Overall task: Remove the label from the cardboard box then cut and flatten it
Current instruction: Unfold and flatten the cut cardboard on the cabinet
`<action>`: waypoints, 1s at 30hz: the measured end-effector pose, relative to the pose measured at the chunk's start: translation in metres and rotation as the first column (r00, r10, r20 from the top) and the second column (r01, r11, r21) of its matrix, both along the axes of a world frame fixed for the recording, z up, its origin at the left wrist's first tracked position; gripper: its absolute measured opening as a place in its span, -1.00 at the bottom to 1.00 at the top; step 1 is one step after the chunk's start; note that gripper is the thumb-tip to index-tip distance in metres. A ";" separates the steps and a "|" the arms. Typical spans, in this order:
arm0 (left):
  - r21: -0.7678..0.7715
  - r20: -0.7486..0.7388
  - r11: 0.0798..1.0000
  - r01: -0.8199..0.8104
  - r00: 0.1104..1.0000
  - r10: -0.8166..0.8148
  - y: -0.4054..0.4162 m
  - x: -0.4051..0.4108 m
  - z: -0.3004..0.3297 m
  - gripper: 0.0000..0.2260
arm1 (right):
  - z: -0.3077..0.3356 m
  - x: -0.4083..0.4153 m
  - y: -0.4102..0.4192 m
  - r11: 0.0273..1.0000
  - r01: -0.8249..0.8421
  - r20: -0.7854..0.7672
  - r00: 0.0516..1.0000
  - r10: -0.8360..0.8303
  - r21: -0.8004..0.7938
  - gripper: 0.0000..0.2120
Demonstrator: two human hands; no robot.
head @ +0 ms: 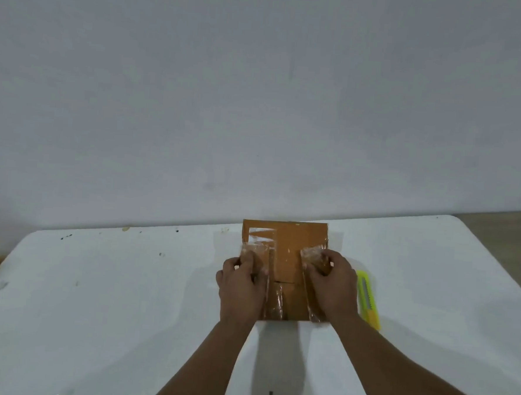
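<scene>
From the head camera, both arms reach forward over the white table (125, 296). The left hand (241, 284) lies on the left side of the cardboard box (284, 260), knuckles up, with its fingers curled over a side flap where crinkly clear tape (251, 248) sticks. The right hand (331, 285) does the same on the right side of the box, its fingers bent and gripping the taped flap there. The box sits in the middle of the table, near the far edge, just in front of the gray wall (259, 90). It looks opened up and low. No words or label can be read on the box. A yellow cutter knife (367, 298) lies just right of the box, beside the right hand.
</scene>
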State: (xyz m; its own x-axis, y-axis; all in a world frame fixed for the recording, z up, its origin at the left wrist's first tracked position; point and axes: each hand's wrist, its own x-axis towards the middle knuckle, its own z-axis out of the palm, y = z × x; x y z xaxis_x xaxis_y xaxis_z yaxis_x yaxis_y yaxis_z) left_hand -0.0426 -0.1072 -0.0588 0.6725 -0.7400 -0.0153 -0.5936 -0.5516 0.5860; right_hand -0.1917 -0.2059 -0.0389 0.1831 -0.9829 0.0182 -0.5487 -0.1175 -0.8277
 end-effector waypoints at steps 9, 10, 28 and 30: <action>-0.222 0.067 0.950 0.220 0.975 -0.210 -0.045 -0.065 0.089 -0.56 | 0.103 -0.087 -0.001 0.971 0.213 0.101 0.974 -0.202 -0.110 -0.68; -0.240 0.077 0.938 0.250 0.968 -0.238 -0.049 -0.077 0.096 -0.56 | 0.111 -0.100 0.000 0.963 0.241 0.116 0.967 -0.228 -0.117 -0.67; -0.383 0.099 0.693 0.611 0.773 -0.626 -0.084 -0.371 0.160 -0.54 | 0.168 -0.404 0.046 0.758 0.620 0.199 0.784 -0.588 -0.201 -0.65; -0.350 0.104 0.687 0.637 0.755 -0.647 -0.081 -0.406 0.150 -0.56 | 0.159 -0.439 0.056 0.764 0.622 0.182 0.782 -0.596 -0.172 -0.67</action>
State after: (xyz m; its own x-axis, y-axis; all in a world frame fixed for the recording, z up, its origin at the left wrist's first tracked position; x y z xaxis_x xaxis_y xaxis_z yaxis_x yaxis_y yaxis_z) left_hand -0.4491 -0.1878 0.0910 0.0344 -0.9487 0.3143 -0.7085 0.1987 0.6772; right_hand -0.6305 -0.1498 0.1205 -0.4692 -0.8553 0.2200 -0.4718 0.0322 -0.8811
